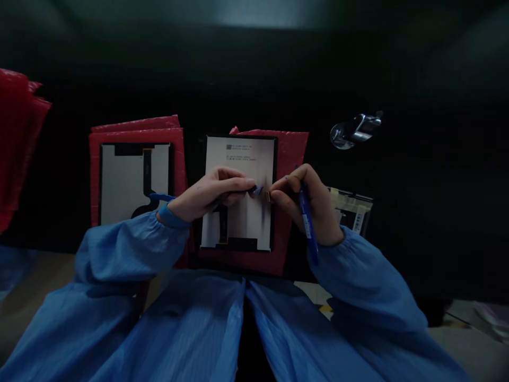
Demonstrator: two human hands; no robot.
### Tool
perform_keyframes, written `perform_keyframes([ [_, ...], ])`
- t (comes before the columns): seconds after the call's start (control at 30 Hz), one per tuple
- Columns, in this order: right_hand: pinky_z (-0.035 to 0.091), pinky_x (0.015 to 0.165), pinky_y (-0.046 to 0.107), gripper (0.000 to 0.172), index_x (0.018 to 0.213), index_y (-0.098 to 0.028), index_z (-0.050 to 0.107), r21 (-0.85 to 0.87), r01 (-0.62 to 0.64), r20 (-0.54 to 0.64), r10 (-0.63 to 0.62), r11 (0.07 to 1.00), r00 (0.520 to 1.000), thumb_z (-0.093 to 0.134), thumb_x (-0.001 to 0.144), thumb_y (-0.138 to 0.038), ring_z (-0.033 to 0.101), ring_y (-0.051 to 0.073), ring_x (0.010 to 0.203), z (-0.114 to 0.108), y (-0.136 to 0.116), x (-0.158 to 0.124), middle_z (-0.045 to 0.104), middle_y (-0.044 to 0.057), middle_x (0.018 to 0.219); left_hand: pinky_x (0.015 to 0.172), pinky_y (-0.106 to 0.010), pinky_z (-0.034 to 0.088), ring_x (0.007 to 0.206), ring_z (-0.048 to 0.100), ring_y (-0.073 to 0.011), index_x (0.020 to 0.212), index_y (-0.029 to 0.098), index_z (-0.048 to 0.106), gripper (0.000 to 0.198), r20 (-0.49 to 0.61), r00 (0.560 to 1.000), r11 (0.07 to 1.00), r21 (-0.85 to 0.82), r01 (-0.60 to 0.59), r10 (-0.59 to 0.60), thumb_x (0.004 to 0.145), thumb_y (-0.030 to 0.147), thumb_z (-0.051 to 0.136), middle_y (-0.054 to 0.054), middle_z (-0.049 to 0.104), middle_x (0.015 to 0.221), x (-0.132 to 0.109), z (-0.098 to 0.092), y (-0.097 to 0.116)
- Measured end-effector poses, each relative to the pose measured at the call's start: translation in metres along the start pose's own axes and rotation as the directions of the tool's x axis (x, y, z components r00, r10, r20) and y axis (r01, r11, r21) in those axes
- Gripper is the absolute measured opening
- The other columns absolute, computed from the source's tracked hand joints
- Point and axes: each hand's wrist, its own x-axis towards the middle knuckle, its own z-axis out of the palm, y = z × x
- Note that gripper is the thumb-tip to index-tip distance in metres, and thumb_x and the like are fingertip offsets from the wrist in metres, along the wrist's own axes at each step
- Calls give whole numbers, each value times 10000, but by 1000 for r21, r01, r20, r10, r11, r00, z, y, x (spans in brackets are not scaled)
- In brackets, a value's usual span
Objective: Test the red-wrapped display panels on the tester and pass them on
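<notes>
- A dark surface (421,201) fills most of the view and carries everything laid out here.
- A blue coat (191,323) covers the person, its sleeves reaching forward over the near edge.
- Red plastic bags (18,132) lie heaped at the far left; more red bags (180,175) lie beneath the left screen, and another red bag (292,159) sits under the middle screen.
- The middle screen (248,220) lies back side up, below both hands, with printed marks near its far end.
- The left screen (121,185) lies back side up, partly hidden by the left sleeve.
- A third panel (358,209) lies partly hidden behind the right hand.
- The left hand (214,188) has its grip closed at the fingertips on a small dark piece (257,190), above the middle screen.
- The right hand (321,207) has its grip closed too, holding a blue pen (308,225) and, at the fingertips, a tiny gold-brown piece (268,197) just beside the dark one.
- A shiny metal fixture (360,128) stands at the right, well apart from the screens.
- A blue wristband (173,217) circles the left wrist.
- A black ribbon (223,225) runs along the middle screen's near part.
</notes>
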Motion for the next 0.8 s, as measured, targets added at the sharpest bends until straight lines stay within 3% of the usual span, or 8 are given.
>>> perform_keyframes([
  [0.13, 545, 663, 308, 387, 804, -253, 342, 22, -43, -68, 45, 999, 997, 702, 907, -349, 639, 148, 696, 3, -1, -3, 675, -12, 812, 504, -241, 384, 516, 477, -99, 704, 150, 756, 274, -151, 958, 943, 270, -196, 242, 813, 399, 783, -14, 588, 567, -4, 11, -5],
  [0.3, 534, 641, 268, 423, 789, -235, 348, 30, -29, -90, 32, 999, 995, 728, 903, -383, 647, 126, 688, 4, 1, -5, 685, -16, 810, 582, -253, 490, 636, 634, -157, 730, 157, 775, 230, -170, 900, 833, 476, -282, 401, 847, 352, 745, -50, 715, 689, -4, 18, -11],
  [0.8, 511, 622, 231, 341, 812, -226, 387, -8, 95, -167, -95, 995, 981, 710, 917, -195, 648, 114, 698, 10, 8, -8, 694, -18, 828, 536, -207, 521, 581, 658, -133, 764, 148, 779, 261, -164, 838, 764, 528, -370, 520, 869, 386, 753, -36, 729, 672, -1, 20, -26],
])
